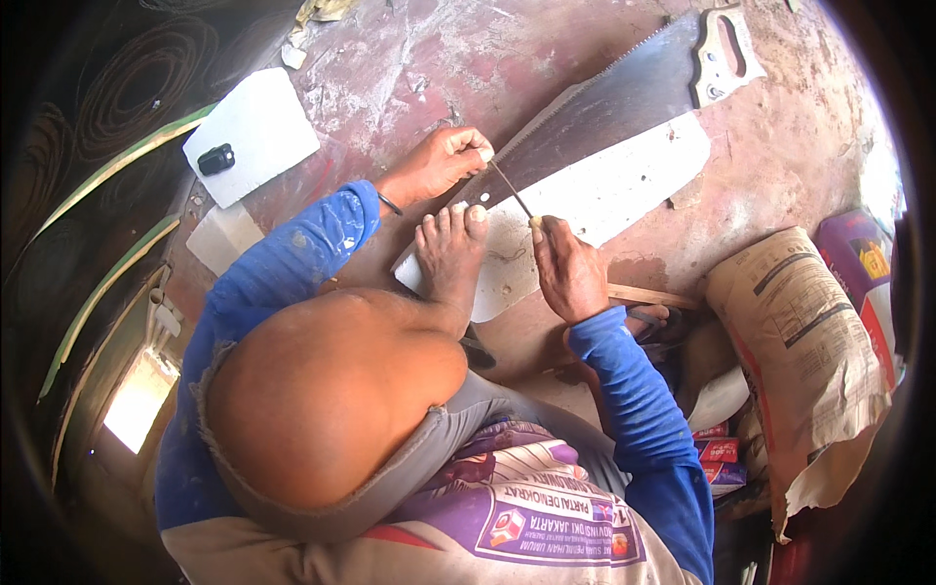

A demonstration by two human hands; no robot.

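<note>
My left hand [439,161] pinches one end of a thin dark rod [512,189], perhaps a file. My right hand [570,268] grips its other end, fingers closed around it. The rod crosses over a large hand saw [624,88] lying with its pale handle [720,68] to the upper right; I cannot tell whether rod and blade touch. A long white board [643,185] lies along the blade's lower side. My bare foot [448,253] is at the left end of the saw and board, just below my left hand.
A white sheet [268,117] with a small black object [215,159] lies upper left. At the right are paper sacks [780,322] and red boxes [717,450]. A wooden strip [648,294] and flip-flop lie beside my right hand. Dark curved panels [146,88] line the left.
</note>
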